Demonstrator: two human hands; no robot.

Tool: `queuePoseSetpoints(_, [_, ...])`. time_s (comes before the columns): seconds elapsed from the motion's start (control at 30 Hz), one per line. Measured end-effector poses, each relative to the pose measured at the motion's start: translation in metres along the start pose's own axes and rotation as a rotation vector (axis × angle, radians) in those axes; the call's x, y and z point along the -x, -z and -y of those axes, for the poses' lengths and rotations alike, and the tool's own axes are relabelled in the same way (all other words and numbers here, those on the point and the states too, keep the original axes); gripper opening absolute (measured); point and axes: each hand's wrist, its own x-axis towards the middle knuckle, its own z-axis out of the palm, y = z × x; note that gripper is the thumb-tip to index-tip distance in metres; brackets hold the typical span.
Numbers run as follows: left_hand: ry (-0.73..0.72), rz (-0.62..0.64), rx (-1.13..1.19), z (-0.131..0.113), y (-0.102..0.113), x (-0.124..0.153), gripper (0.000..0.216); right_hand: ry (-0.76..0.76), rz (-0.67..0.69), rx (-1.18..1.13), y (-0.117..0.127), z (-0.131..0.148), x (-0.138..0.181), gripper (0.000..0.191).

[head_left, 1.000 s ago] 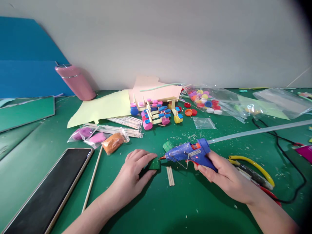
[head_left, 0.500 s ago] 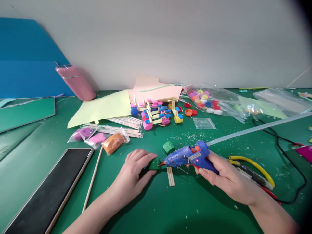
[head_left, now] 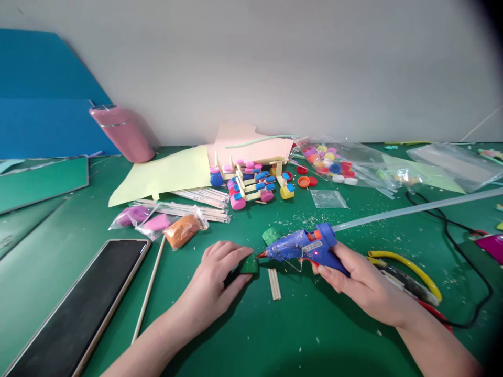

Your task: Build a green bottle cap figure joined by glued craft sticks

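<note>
My left hand (head_left: pixel 215 277) is curled over a dark green bottle cap (head_left: pixel 249 265) and pins it to the green mat (head_left: pixel 275 330). My right hand (head_left: pixel 363 285) grips a blue hot glue gun (head_left: pixel 304 245) by its handle. The gun's nozzle touches the cap's upper right edge. A long clear glue stick (head_left: pixel 416 208) juts from the back of the gun toward the right. A second green cap (head_left: pixel 269 235) lies just behind the nozzle. A few short wooden sticks (head_left: pixel 274 284) lie side by side below the gun.
A phone (head_left: pixel 74 309) and a long wooden skewer (head_left: pixel 148 288) lie at the left. Bags of clay (head_left: pixel 181 229), stick-and-cap models (head_left: pixel 251 184), a bag of caps (head_left: pixel 334 165), a pink tumbler (head_left: pixel 121 132), yellow-handled pliers (head_left: pixel 408 275) and a black cord (head_left: pixel 467 262) surround the work spot.
The glue gun dipped so its nozzle pressed low against the cap, then lifted back; its nozzle now rests at the cap's top edge. My left hand has stayed put.
</note>
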Motion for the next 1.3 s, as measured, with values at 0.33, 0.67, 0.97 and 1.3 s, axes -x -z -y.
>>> queuePoseSetpoints(0.33, [0.006,-0.017,-0.012,-0.0024,0.0015,0.0018,0.026,0.03,-0.033,-0.024,-0.0021,-0.0034,0.0014,0.021])
queuePoseSetpoints(0.67, [0.014,-0.012,-0.007,-0.0022,0.0013,0.0002,0.027,0.01,0.027,-0.054,0.0019,-0.0014,0.0013,0.043])
queuePoseSetpoints(0.97, [0.004,-0.048,0.002,-0.0022,0.0003,0.0018,0.026,0.03,-0.009,-0.065,0.0002,-0.0038,-0.0008,0.033])
queuePoseSetpoints(1.3, [0.005,-0.055,-0.021,-0.0009,-0.0008,0.0015,0.027,0.022,-0.088,-0.35,-0.0031,-0.0051,-0.0066,0.02])
